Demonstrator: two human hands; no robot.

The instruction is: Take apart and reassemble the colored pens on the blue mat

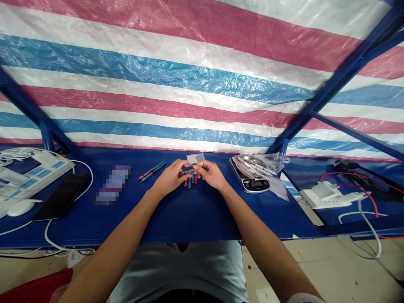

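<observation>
My left hand [170, 177] and my right hand [211, 174] meet over the middle of the blue table [189, 219]. Both are closed on a small bunch of coloured pens [190, 181], red and teal, which hang down between the fingers. A small clear packet [195, 158] lies just behind the hands. Two loose pens [151, 171], one red and one teal, lie on the table to the left of my left hand.
A kitchen scale [252, 179] holding a plastic bag of white pens stands to the right. At the left are a white power strip [34, 172], a black phone [61, 195] and cables. Another white power strip [328, 194] with red wires sits far right. A striped tarp hangs behind.
</observation>
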